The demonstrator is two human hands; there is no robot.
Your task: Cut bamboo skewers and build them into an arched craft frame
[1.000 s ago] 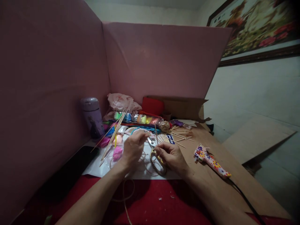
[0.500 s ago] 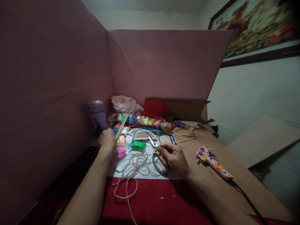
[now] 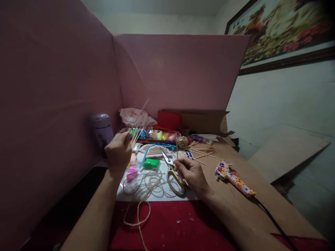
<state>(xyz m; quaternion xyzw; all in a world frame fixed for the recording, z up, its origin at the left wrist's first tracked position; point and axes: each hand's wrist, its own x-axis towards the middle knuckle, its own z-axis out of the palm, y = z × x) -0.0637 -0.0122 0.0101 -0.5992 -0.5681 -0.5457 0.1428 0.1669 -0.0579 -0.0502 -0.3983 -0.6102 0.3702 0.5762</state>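
Note:
My left hand [image 3: 119, 151] is closed around a thin wooden stick [image 3: 141, 113], which slants up to the right and is blurred at its top. Just behind that hand, a bundle of pale skewers [image 3: 134, 136] leans upward, its lower ends hidden. Between thumb and fingers, my right hand [image 3: 192, 172] pinches a short, upright brown stick [image 3: 177, 148]. Beside it lie scissors [image 3: 171, 170] with slightly parted blades, on white paper. Left of them, a loose tangle of twine [image 3: 150, 186] trails over the red cloth [image 3: 167, 230].
Packets of green clay [image 3: 151, 163] and pink clay [image 3: 132, 173] lie ahead. Skewers [image 3: 200, 153] spread near a twine ball [image 3: 182, 141]. A flower-patterned glue gun [image 3: 234, 177] with a cord rests on cardboard at right. A purple bottle [image 3: 102, 130] stands left.
My left hand has risen, lifting one stick above the bundle, which stays low. My right hand keeps its pinch with little movement. The whole view has shifted slightly.

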